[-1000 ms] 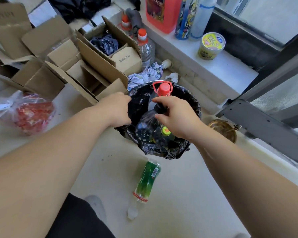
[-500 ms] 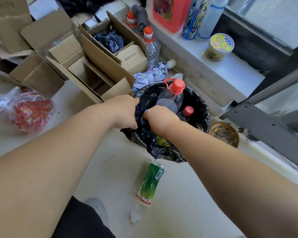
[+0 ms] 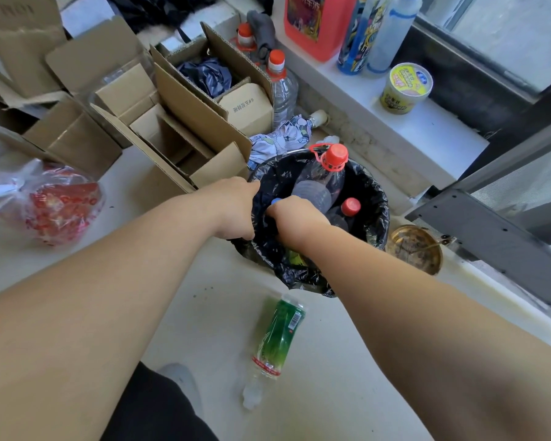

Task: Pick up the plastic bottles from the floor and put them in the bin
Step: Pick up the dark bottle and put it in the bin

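With right hand (image 3: pixel 295 218) curled inside bin (image 3: pixel 377 218), grip hidden, cannot tell; left hand (image 3: pixel 236 208) closed on liner edge. Green bottle (image 3: pixel 279 338) on floor below wrists. Risk: tall bottle (image 3: pixel 323 183) toppling out if pushed.

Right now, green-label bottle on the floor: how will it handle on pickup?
The green-label bottle looks empty and clear, so probably light. It lies on its side on smooth floor, so a nudge may roll it. Thin plastic; likely dents when squeezed.
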